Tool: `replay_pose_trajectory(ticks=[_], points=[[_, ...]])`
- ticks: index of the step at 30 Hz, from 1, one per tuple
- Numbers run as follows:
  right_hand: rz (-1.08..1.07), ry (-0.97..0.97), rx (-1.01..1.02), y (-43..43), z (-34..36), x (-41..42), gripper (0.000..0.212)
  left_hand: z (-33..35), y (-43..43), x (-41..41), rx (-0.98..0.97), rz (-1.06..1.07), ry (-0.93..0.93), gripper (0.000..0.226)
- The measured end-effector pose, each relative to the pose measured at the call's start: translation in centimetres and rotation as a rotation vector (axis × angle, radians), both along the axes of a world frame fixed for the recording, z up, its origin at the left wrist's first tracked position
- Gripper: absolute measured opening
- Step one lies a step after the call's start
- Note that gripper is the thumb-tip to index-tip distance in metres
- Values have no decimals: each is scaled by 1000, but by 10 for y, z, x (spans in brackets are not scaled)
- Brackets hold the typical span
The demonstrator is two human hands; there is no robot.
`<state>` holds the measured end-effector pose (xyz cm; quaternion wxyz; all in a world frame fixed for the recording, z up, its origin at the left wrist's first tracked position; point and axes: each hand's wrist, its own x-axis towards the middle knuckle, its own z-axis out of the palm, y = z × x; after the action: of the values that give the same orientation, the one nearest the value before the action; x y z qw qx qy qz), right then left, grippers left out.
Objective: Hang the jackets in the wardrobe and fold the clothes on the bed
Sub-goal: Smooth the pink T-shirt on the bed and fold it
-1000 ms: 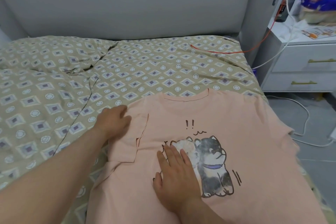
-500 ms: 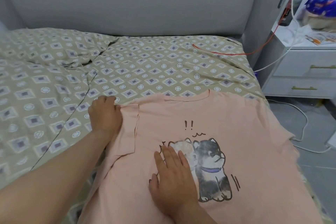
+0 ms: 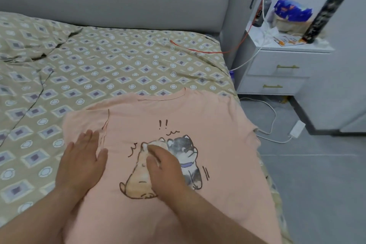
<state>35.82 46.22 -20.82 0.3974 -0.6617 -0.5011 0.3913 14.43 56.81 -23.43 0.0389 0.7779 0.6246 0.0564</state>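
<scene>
T-shirt [image 3: 208,123]: pink, print-up on bed [image 3: 118,61] | your left hand [image 3: 81,162]: fingers straight, flat on folded-in sleeve [image 3: 83,123] | your right hand [image 3: 164,168]: on print [image 3: 184,148], fingers apparently curled; grip cannot be told.

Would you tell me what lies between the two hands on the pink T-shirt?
Head view: only pink T-shirt fabric, bearing part of its print, separates the left hand from the right hand.
</scene>
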Motion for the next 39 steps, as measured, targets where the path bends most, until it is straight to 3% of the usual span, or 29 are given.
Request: replay_pose_trajectory(ticks=[2,5,8,9,11,13,14,15,16,20,24,26,28,31,35,39], points=[[-206,10,-18,2,5,49,37,-6,8,-4,3,-14,20,76],[-536,-301,13,-12,10,144,34,-23,24,-8,-43,4,20,74],[-600,-599,-216,-30,3,216,35,-36,39,-16,-93,5,2,73],[-596,-587,-324,-35,-2,229,38,-39,42,-18,-104,2,9,73],[-613,-284,-494,-36,-7,244,49,-41,45,-19,-128,-10,2,75],[-615,316,-509,-32,-8,250,54,-37,41,-16,-120,-9,-7,75],[-625,471,-485,-30,-8,252,52,-32,38,-14,-101,-7,0,75],[-638,501,-463,-26,-9,253,51,-26,33,-12,-73,-6,20,75],[-656,443,-440,-21,-12,253,50,-20,28,-9,-51,-9,52,76],[-812,-217,-282,-15,-25,239,45,1,10,3,-35,3,133,78],[-749,-415,-169,-16,-27,231,24,25,2,26,-137,121,218,68],[-739,-499,-133,-16,-26,233,25,35,-4,61,-78,117,103,67],[-752,-500,-108,-16,-27,234,23,37,-15,119,-71,-43,-90,68],[-829,-300,-112,-20,-30,240,18,20,-33,197,-143,-255,-112,67],[-996,29,-147,-48,-38,262,9,-10,-30,212,-88,-210,21,76],[-885,749,-251,-72,-41,281,12,-17,-29,209,-69,-214,15,75]])
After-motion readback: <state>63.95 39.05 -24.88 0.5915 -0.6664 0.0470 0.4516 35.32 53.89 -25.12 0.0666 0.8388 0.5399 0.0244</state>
